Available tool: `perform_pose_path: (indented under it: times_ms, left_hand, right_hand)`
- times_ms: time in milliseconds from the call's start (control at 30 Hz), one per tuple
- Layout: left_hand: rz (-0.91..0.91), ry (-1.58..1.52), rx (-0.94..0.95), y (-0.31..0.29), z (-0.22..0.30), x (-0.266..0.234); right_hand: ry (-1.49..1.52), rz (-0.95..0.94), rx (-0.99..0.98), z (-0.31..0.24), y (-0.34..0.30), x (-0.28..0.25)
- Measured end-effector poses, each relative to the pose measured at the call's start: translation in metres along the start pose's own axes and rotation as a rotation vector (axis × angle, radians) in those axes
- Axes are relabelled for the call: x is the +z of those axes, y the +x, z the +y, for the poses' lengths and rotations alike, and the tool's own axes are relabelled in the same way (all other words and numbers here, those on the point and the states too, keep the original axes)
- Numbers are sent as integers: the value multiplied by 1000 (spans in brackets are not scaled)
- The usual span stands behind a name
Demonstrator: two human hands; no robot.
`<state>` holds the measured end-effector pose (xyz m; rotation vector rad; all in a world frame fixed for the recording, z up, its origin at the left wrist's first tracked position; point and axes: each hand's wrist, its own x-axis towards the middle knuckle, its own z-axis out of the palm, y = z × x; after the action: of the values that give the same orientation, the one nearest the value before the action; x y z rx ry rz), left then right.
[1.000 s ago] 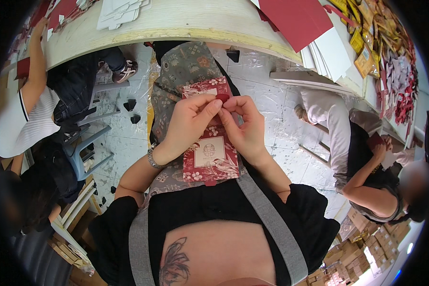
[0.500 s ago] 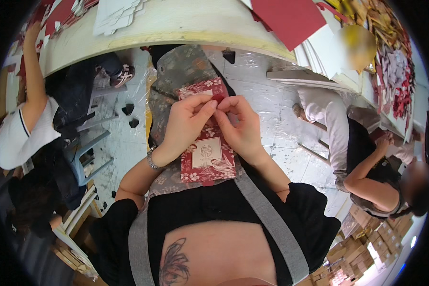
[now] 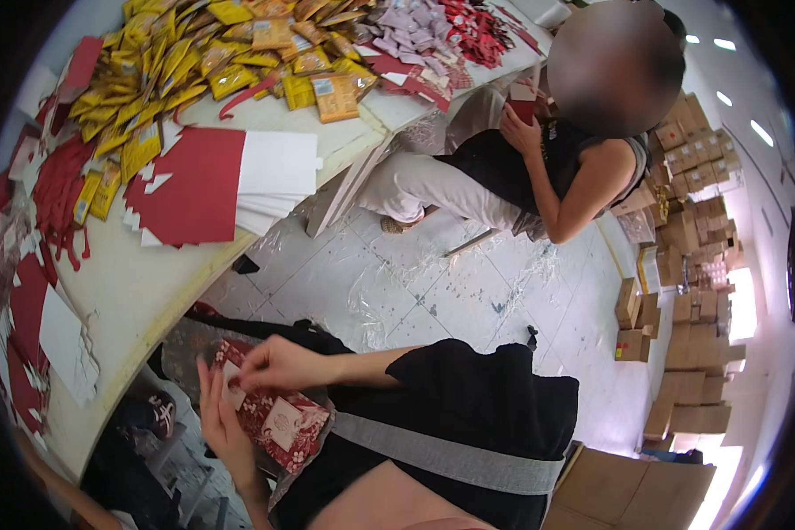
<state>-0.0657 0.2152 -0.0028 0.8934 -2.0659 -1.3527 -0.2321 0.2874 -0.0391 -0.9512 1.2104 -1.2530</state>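
Observation:
A red floral-printed paper carton (image 3: 269,420) with a cream label panel lies on my lap, over a grey patterned apron (image 3: 182,353). My left hand (image 3: 225,422) rests along the carton's left edge, fingers stretched out and held nearly straight. Over the carton's upper part, my right hand (image 3: 278,364) has its fingers curled together in a pinch. Something small and dark red shows at those fingertips, too small to make out. Part of the carton's top is covered by both hands.
Flat red and white card blanks (image 3: 190,190) are stacked on the white table (image 3: 137,291). Yellow sachets (image 3: 230,79) heap up behind them. A person (image 3: 548,168) sits across on the right, holding a red box (image 3: 521,104). Brown cartons (image 3: 693,389) line the right wall.
The view has swung to the right, bringing the sachets and the seated person in. My hands, earlier together at a small dark red piece, have parted; the left fingers have straightened.

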Motion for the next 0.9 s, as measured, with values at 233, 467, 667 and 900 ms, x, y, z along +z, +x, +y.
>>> perform_pose_path:
  times_ms: [233,467,667,900]
  left_hand:
    - [-444,68,-656,-160,-123,-48]
    - [-229,-286,-410,-60,-34,13]
    - [-102,502,145,4,15,28]
    - [57,419,303,15,-10,24]
  right_hand:
    - [-489,150,-254,30,-4,16]
    - [-210,426,-255,33,30,34]
    - [652,254,-97,63,56,33]
    - [373,126,-19,-5,15,-2]
